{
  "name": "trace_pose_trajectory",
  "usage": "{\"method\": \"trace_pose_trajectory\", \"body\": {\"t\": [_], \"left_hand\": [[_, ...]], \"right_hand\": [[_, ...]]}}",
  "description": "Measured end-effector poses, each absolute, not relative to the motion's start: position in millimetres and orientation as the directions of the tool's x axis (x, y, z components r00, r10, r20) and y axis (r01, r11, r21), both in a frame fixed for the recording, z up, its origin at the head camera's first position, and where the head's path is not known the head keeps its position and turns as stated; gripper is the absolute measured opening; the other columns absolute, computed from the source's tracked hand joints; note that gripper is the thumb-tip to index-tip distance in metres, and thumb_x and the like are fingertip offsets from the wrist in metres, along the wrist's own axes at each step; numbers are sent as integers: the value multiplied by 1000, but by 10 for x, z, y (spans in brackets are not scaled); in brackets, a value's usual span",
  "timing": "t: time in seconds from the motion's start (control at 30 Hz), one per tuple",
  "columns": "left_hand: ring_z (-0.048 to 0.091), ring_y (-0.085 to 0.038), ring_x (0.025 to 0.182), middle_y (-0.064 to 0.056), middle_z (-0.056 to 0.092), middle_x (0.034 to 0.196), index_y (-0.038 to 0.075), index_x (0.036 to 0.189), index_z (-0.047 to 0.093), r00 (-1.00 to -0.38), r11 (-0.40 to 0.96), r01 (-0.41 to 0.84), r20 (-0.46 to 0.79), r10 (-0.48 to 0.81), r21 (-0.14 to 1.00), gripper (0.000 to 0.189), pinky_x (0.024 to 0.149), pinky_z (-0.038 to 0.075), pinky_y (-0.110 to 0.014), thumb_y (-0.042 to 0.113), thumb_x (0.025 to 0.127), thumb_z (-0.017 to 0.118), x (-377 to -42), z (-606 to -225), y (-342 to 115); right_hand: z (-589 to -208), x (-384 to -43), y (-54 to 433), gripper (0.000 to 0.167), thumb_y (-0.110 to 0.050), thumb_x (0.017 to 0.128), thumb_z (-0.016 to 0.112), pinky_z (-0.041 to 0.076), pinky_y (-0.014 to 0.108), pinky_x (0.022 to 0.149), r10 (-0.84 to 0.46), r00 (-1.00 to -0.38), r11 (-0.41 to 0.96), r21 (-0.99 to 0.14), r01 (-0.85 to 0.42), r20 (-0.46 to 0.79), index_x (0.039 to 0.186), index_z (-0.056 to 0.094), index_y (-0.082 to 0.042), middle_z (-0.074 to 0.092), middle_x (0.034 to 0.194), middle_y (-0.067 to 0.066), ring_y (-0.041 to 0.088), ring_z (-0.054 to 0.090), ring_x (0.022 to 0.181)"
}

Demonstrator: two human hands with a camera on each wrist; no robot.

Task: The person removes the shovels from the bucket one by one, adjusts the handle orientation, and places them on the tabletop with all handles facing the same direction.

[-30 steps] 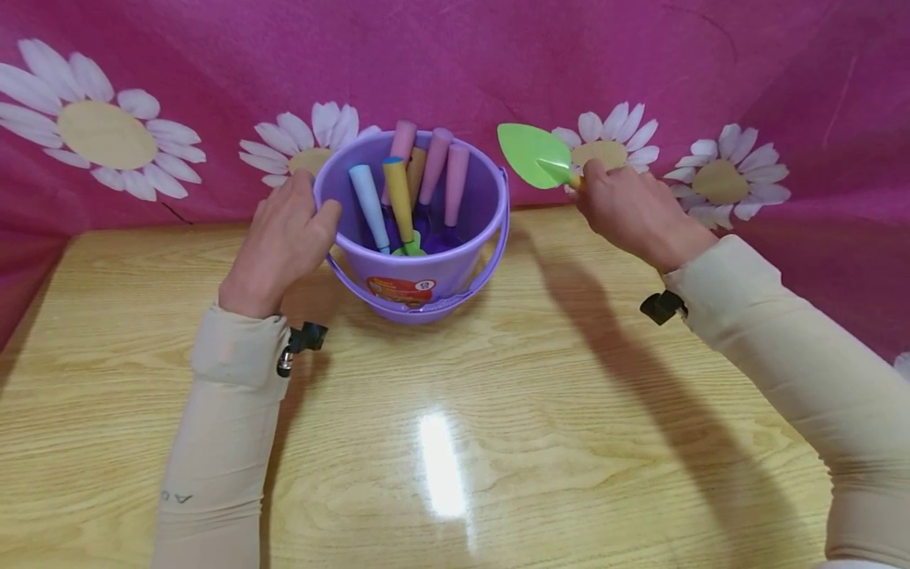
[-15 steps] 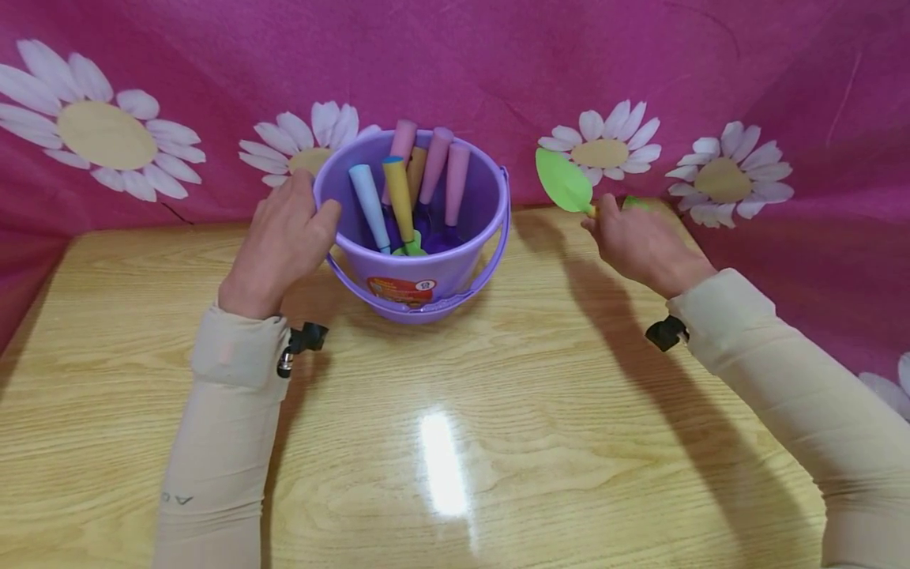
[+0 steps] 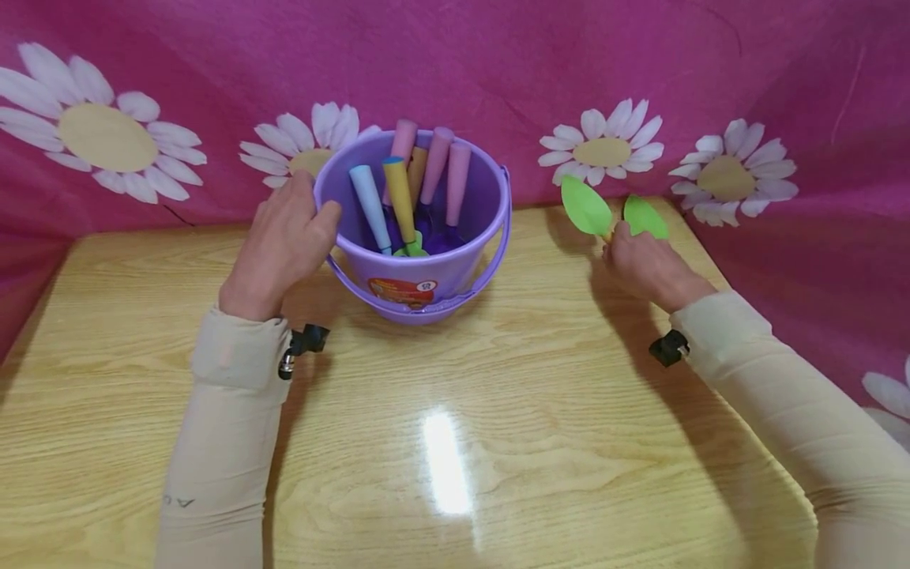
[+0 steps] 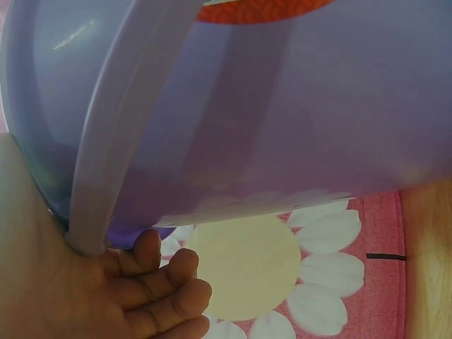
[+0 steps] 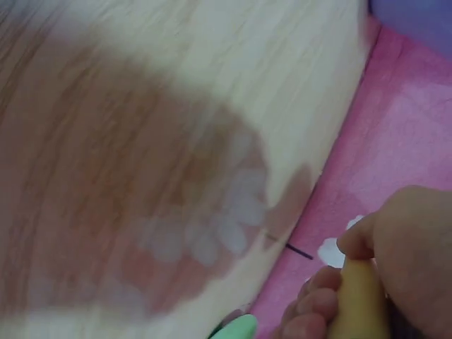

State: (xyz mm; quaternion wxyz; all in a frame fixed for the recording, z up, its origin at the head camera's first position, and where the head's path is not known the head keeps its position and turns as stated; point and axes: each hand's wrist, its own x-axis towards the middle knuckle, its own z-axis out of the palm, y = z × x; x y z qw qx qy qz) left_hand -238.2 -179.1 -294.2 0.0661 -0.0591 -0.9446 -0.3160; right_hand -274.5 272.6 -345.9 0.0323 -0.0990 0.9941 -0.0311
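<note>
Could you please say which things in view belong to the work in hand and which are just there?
At work: purple bucket, held by the left hand; green trowel, in the right hand; probably handled tools in the bucket, second green blade.
Just there: wooden table; flowered pink cloth.

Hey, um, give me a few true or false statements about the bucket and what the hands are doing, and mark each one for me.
1. The left hand holds the rim of the purple bucket. True.
2. The right hand holds a blue trowel. False: its blade is green, so it's a green trowel.
3. Pink handles stick up inside the bucket. True.
4. The bucket's carrying handle stands straight up. False: the carrying handle hangs down across the front.
5. A second green blade shows beyond the right hand. True.
</note>
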Motion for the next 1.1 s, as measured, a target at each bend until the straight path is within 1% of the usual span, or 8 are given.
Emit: {"method": "trace_pose_trajectory", "body": {"t": [0.13, 0.3, 0.43, 0.6, 0.67, 0.73, 0.9, 1.1], "left_hand": [[55, -37, 107, -23, 56, 122, -5, 134, 46, -987, 788, 142, 145, 67, 599, 52, 90, 47, -52, 32, 99, 35, -2376, -2941, -1791], [54, -37, 103, -22, 56, 117, -5, 131, 47, -984, 788, 157, 165, 71, 596, 50, 86, 46, -50, 32, 99, 35, -2384, -2953, -1794], [54, -37, 99, -22, 56, 113, -6, 127, 49, -982, 792, 164, 178, 71, 589, 48, 82, 44, -47, 31, 99, 36, -2392, -2960, -1797], [54, -36, 99, -22, 55, 115, -5, 131, 48, -984, 781, 156, 163, 70, 605, 50, 81, 45, -46, 31, 98, 36, -2386, -2959, -1798], [54, -35, 99, -21, 55, 117, -5, 132, 47, -985, 776, 154, 157, 71, 611, 50, 81, 46, -46, 31, 99, 37, -2386, -2961, -1796], [54, -35, 100, -22, 55, 117, -5, 132, 47, -985, 777, 154, 157, 72, 611, 50, 81, 46, -46, 30, 99, 37, -2387, -2961, -1795], [55, -35, 97, -21, 55, 115, -5, 132, 47, -985, 776, 155, 161, 70, 612, 50, 78, 46, -44, 30, 98, 37, -2391, -2951, -1795], [55, -35, 98, -22, 56, 116, -5, 132, 48, -986, 775, 147, 156, 64, 614, 50, 78, 46, -44, 30, 98, 37, -2397, -2955, -1798]], "right_hand": [[-3511, -2775, 2772, 38, -26, 106, 37, 49, 55, 59, -177, -980, 983, -69, -171, -92, 109, 44, 11, 57, 78, 30, 45, 62, 68], [-3588, -2844, 2832, 42, -29, 107, 31, 50, 57, 67, -123, -980, 992, -57, -115, -158, 108, 45, 11, 57, 84, 31, 48, 64, 76], [-3654, -2883, 2861, 43, -29, 107, 27, 51, 57, 71, -69, -976, 997, -49, -60, -205, 108, 43, 11, 57, 86, 32, 48, 63, 77], [-3702, -2913, 2884, 44, -29, 108, 25, 50, 52, 67, -13, -969, 998, -60, 1, -248, 114, 41, 12, 55, 90, 31, 45, 60, 77], [-3726, -2923, 2893, 44, -28, 108, 25, 50, 51, 66, 0, -968, 998, -67, 17, -250, 115, 41, 12, 55, 92, 33, 46, 60, 78], [-3746, -2935, 2904, 43, -28, 108, 26, 51, 53, 67, 0, -969, 998, -67, 17, -248, 115, 41, 12, 56, 95, 35, 49, 62, 80], [-3779, -2969, 2916, 43, -25, 107, 27, 54, 61, 75, -25, -971, 999, -50, -13, -237, 115, 42, 14, 57, 99, 42, 56, 64, 88], [-3785, -3002, 2914, 42, -25, 108, 27, 54, 57, 73, -34, -967, 999, -28, -28, -251, 115, 41, 14, 57, 98, 40, 52, 64, 85]]}}
